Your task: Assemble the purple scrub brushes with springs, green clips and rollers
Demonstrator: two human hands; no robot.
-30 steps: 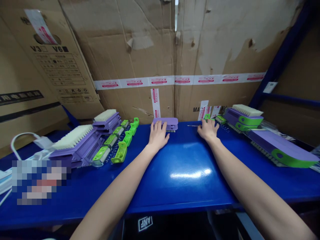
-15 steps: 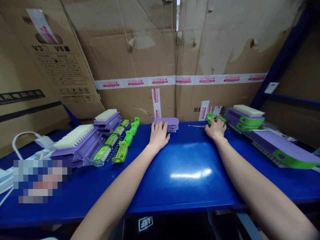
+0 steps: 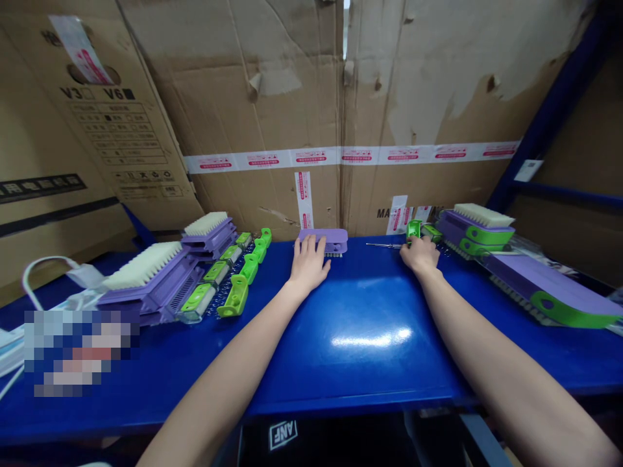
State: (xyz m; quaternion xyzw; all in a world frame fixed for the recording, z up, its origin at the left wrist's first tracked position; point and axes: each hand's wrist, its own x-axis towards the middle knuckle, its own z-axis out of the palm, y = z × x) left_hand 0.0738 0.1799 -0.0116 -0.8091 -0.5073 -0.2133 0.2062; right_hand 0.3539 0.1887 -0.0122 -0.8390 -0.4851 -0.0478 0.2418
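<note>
My left hand (image 3: 310, 261) lies over a small purple brush (image 3: 335, 237) at the back middle of the table. Its fingers are stretched over the brush's top, with the thumb held apart at the side. My right hand (image 3: 421, 253) is curled, its fingertips at a bright green plastic bracket (image 3: 413, 229) that stands on its end; the grip itself is partly hidden. A thin screwdriver (image 3: 383, 245) lies just left of that hand, its right end reaching to the fingers. Behind the hand sits another green piece (image 3: 431, 232).
On the left are stacked purple brush bodies (image 3: 168, 295), a row of clear-and-green parts (image 3: 217, 271) and a row of green brackets (image 3: 250, 268). Purple-and-green brushes (image 3: 549, 279) lie at the right. Cardboard (image 3: 272, 117) backs the blue table (image 3: 360, 370).
The green bracket at my right hand has turned more upright and shifted slightly right. My right hand's fingers have drawn back a little. The left hand stays on the brush.
</note>
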